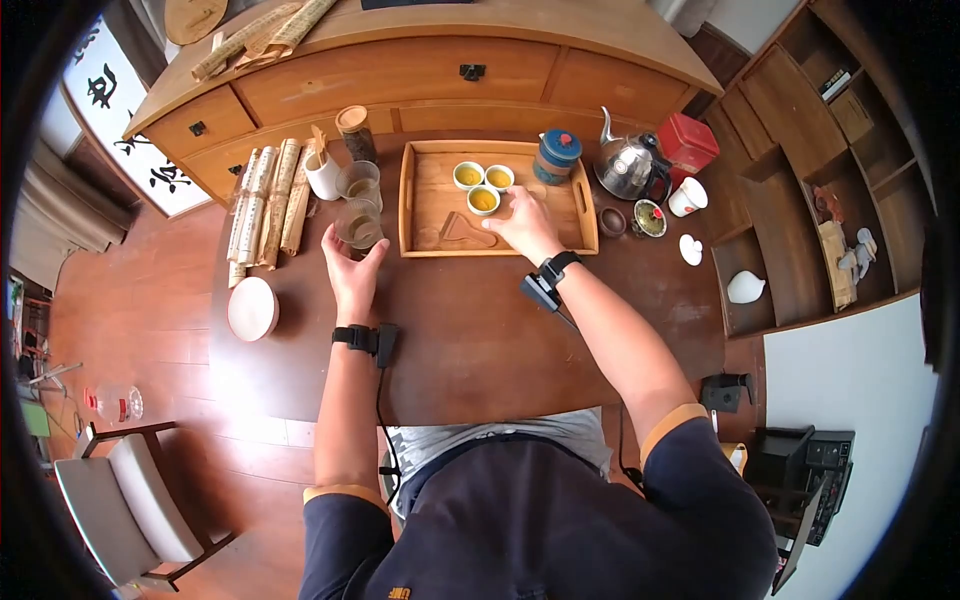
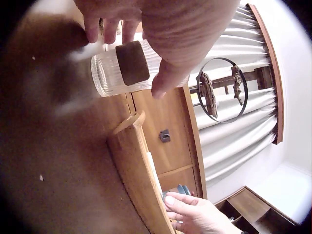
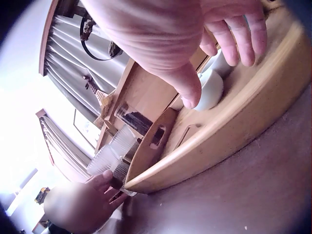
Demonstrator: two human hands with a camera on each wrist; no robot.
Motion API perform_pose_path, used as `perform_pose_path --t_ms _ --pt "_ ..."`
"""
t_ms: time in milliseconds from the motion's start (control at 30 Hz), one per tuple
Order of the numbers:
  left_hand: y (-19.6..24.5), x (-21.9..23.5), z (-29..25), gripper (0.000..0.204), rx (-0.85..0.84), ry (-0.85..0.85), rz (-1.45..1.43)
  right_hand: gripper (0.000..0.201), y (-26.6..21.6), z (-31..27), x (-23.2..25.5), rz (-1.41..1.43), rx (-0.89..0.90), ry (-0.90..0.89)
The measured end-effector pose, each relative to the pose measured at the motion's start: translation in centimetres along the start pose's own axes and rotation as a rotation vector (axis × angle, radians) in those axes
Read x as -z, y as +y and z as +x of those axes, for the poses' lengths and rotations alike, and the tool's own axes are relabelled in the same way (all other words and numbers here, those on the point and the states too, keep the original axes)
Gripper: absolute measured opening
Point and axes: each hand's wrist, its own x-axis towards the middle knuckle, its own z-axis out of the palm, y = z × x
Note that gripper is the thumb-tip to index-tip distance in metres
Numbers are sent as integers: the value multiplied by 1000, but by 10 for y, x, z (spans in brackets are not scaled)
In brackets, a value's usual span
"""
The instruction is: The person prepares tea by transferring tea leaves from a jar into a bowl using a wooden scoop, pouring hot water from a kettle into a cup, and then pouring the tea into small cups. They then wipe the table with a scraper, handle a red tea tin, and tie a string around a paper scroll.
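Three small white cups of yellow-green liquid stand together on the wooden tray [image 1: 530, 251]. My right hand [image 1: 525, 228] is beside the front cup [image 1: 484, 201], fingers spread; in the right wrist view its thumb overlaps a pale cup [image 3: 210, 91], and contact is unclear. At the tray's left, my left hand [image 1: 352, 275] has thumb and fingers round the sides of a ribbed clear glass [image 1: 357, 223] with a brown patch [image 2: 132, 63]. A second clear glass [image 1: 359, 181] stands just behind. A brown Y-shaped piece [image 1: 462, 230] lies in the tray's front.
A blue-lidded canister [image 1: 559, 157] stands on the tray. To its right are a steel kettle [image 1: 628, 168], a red tin [image 1: 687, 143] and a lidless tea bowl [image 1: 650, 219]. Bamboo scrolls [image 1: 268, 205], a white holder [image 1: 322, 177], a dark-filled jar [image 1: 357, 135] and a bowl [image 1: 253, 309] are at left.
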Motion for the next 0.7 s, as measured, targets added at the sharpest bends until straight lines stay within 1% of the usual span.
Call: perform_pose_path --t_ms 67,100,200,333,467,500,533,600,633,700 --pt "9 -6 -1 81 12 -6 -103 79 -4 2 -1 20 -58 -46" --pt "6 -7 2 79 16 -3 -129 81 1 4 -9 26 -32 -9" --pt "-4 -7 6 73 31 2 -194 80 1 5 -16 43 -10 27" --pt "-1 -1 -1 70 45 4 -200 77 -4 9 -20 47 -42 5" --pt "4 3 -24 68 54 -3 -219 75 -14 6 -20 22 -76 37" --pt "5 4 -32 67 65 -36 -240 74 -16 5 -20 15 -77 52" --pt "22 4 -44 67 111 -51 -253 74 -17 5 -21 -9 -79 74" --pt "26 2 -62 68 105 -86 -317 74 -20 4 -24 -56 -83 112" --pt "39 1 -72 70 131 -106 -315 73 -20 4 -24 -55 -95 98" --pt "43 -4 -88 70 130 -139 -299 72 -22 5 -25 -50 -119 68"
